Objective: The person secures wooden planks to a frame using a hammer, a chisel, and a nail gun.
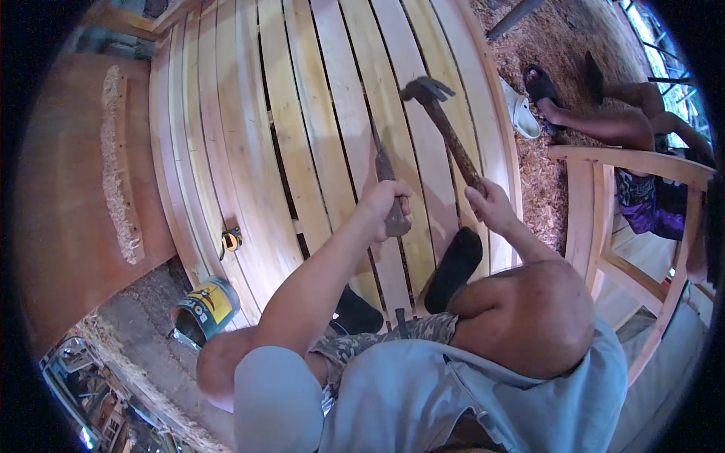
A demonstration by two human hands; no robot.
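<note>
My right hand (492, 205) is closed round the lower end of a claw hammer (451, 141), its head raised away from me over the slats. In my left hand (384, 208) is a chisel-like tool (384, 167) with a thick, worn grey-brown body. Its narrow end points away from me at a gap between slats; whether the tip touches wood, I cannot tell. Beneath both hands lies a platform of long pale wooden slats (337, 162) with dark gaps between them. I squat on it, with dark socks on my feet.
A black-and-yellow tape measure (232, 238) lies on the left slats. Beside the platform stand a grey bucket (205, 311) and a brown board (72, 189) bearing wood shavings. At right are a white clog (519, 109), a wooden frame (581, 200) and another person's leg (604, 130).
</note>
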